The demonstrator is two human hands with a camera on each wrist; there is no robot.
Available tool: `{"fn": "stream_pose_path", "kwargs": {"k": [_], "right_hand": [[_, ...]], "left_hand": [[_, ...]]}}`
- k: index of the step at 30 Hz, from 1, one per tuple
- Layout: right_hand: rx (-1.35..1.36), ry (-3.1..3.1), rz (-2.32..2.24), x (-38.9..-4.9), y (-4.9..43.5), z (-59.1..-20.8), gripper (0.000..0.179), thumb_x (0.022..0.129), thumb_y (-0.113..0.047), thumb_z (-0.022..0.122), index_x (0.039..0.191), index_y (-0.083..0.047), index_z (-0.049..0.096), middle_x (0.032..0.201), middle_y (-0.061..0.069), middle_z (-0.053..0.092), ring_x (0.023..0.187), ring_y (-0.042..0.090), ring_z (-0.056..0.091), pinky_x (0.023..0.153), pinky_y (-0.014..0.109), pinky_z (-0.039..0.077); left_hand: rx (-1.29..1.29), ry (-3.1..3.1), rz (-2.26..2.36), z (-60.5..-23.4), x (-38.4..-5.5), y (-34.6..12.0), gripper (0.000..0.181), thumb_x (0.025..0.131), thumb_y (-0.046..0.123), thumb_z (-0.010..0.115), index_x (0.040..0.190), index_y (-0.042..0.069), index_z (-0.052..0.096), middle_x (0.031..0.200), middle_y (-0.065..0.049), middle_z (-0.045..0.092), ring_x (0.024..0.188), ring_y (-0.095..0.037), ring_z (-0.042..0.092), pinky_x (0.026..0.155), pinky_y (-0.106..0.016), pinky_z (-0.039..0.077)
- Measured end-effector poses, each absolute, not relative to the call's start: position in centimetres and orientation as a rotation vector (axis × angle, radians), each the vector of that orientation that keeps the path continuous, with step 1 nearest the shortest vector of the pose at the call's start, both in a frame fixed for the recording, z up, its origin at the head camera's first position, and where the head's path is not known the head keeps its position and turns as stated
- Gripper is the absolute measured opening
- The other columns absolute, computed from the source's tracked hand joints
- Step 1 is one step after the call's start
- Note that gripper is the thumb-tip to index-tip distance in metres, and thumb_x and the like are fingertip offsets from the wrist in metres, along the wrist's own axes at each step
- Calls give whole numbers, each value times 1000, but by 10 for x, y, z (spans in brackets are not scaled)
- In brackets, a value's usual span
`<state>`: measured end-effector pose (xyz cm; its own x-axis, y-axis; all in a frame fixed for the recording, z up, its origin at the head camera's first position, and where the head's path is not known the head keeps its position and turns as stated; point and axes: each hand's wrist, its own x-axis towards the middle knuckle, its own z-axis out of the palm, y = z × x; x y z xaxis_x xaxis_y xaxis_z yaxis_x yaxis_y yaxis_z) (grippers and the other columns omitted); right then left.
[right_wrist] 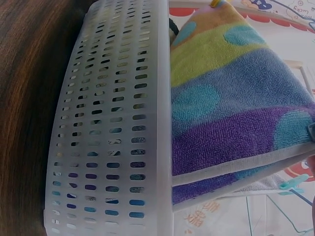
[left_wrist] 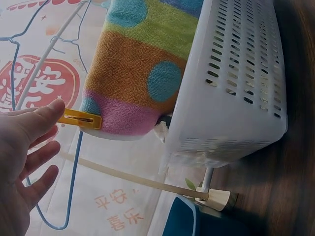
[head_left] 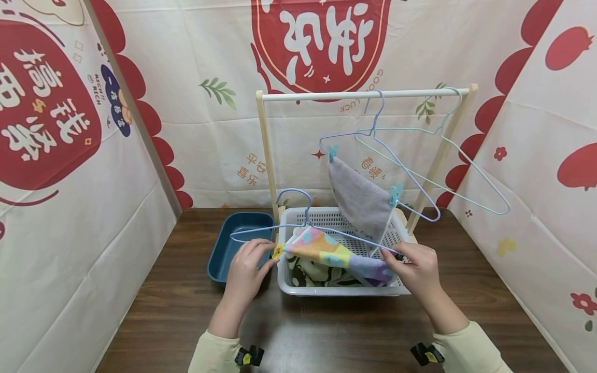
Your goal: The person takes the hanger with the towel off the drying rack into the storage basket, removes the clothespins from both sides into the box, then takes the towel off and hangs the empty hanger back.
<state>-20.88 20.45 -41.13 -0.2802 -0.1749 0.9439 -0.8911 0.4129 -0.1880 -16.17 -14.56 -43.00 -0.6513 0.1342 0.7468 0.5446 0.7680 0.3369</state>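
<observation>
A light-blue hanger [head_left: 261,228] is held level over the white basket by both hands. Hanging from it is a multicoloured towel [head_left: 326,247] with striped blocks and round dots. My left hand [head_left: 247,267] pinches a yellow clothes peg [left_wrist: 81,119], which bites the towel's pink corner. At the other end, my right hand [head_left: 415,264] pinches the hanger's tip by the towel's purple corner. A small dark clip-like piece [right_wrist: 311,131] shows at that corner in the right wrist view, where the hand is mostly cut off.
A white perforated basket [head_left: 336,291] holds dark patterned cloth [head_left: 317,272]. Behind it stands a rack with a white rail [head_left: 317,96], bearing a green hanger [head_left: 482,173] and a blue one with a grey cloth [head_left: 356,194] pegged on. A blue tub [head_left: 216,259] sits left.
</observation>
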Motion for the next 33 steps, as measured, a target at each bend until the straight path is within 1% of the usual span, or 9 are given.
{"fn": "stream_pose_path", "kwargs": {"k": [9, 13, 20, 29, 31, 33], "right_hand": [[914, -1729, 928, -207, 206, -412, 47, 94, -39, 63, 62, -5, 66, 55, 3, 61, 47, 8, 48, 44, 26, 37], [902, -1731, 960, -209, 209, -415, 47, 94, -39, 63, 62, -5, 67, 56, 4, 62, 47, 8, 49, 44, 25, 37], [894, -1745, 994, -207, 211, -414, 47, 94, -39, 64, 62, -4, 66, 56, 2, 62, 50, 5, 50, 45, 24, 39], [885, -1743, 1020, -208, 212, -414, 47, 93, -40, 65, 63, -3, 67, 57, 3, 63, 53, 3, 52, 48, 27, 40], [887, -1746, 1033, -208, 212, -415, 47, 93, -39, 65, 64, -3, 67, 58, 2, 63, 53, 3, 52, 48, 26, 40], [891, -1748, 1047, -208, 212, -414, 46, 93, -38, 66, 64, -3, 67, 58, 2, 64, 54, 3, 52, 50, 22, 41]], "left_hand": [[-556, -2189, -835, -430, -162, -147, 31, 74, 1, 83, 102, 4, 70, 107, -3, 69, 105, -18, 61, 92, -38, 49], [-571, -2180, -876, -429, -161, -147, 29, 76, 0, 81, 102, 5, 68, 104, -4, 70, 101, -18, 63, 89, -36, 51], [-582, -2137, -952, -428, -161, -146, 27, 76, -2, 79, 98, 5, 65, 97, -4, 69, 93, -18, 65, 82, -35, 54], [-515, -2071, -1157, -429, -164, -145, 21, 78, -4, 77, 93, 5, 66, 95, -4, 70, 92, -21, 66, 81, -39, 54], [-488, -2073, -1171, -429, -164, -145, 19, 78, -2, 77, 92, 6, 67, 95, -2, 70, 93, -19, 66, 82, -38, 54], [-467, -2072, -1191, -428, -163, -145, 18, 78, -2, 77, 91, 6, 67, 95, -1, 70, 93, -18, 66, 83, -35, 54]]}}
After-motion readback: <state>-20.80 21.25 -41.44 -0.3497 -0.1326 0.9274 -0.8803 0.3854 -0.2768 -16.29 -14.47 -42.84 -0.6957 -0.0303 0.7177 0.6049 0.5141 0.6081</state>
